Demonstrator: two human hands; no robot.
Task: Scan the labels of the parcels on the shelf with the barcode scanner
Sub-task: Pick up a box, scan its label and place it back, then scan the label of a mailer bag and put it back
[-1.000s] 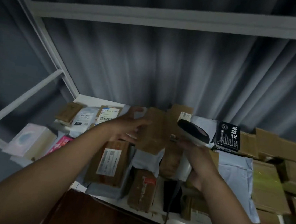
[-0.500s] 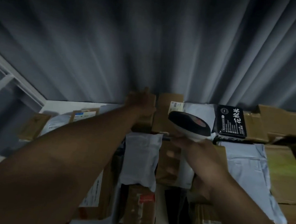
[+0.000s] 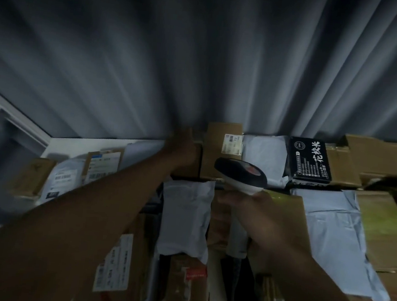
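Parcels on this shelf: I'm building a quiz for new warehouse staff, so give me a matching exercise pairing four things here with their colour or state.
Things:
1. barcode scanner
2. packet with large white characters
3. padded mailer in the middle
4. box with a white label at the back

Descriptions:
A. brown cardboard
B. black
C. gripped by the right hand
D. pale grey, soft

Pairs: 1-C, 2-B, 3-D, 4-A
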